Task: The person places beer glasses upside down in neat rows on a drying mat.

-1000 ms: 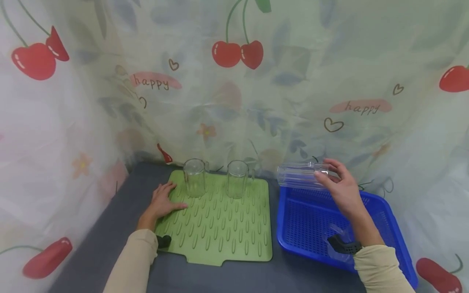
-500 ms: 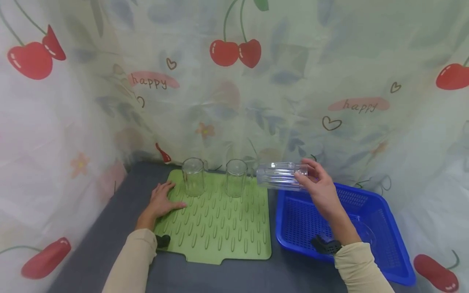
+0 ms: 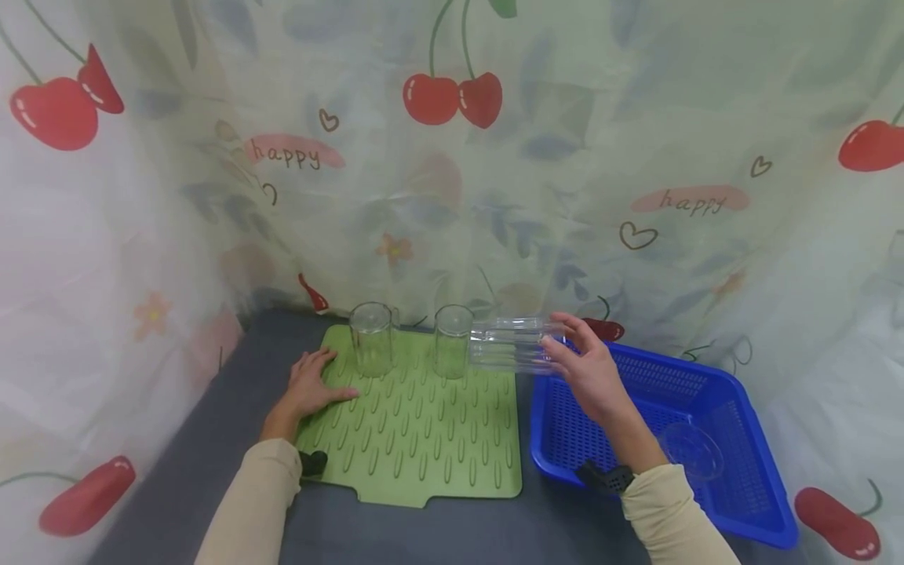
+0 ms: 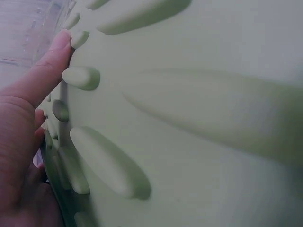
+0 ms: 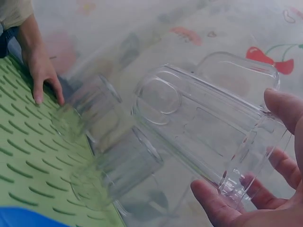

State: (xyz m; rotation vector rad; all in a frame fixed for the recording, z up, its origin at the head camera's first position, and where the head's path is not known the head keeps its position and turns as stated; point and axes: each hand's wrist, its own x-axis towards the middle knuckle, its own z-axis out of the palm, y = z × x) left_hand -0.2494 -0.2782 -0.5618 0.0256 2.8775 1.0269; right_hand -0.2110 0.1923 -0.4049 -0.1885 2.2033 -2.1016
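The right hand (image 3: 592, 377) grasps one end of a clear mug (image 3: 504, 345) (held on its side) above the far right corner of the green mat (image 3: 424, 439), near the blue basket (image 3: 752, 463). The left hand (image 3: 309, 388), fingers spread and released, rests on the mat's left edge; two upright clear mugs (image 3: 372, 345) stand side by side toward the far edge.

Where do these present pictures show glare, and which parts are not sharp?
Head view: bright glints on the held glass mug; left wrist view: nearest ridge of the green mat is blurred; right wrist view: standing mugs look softer than the held one.
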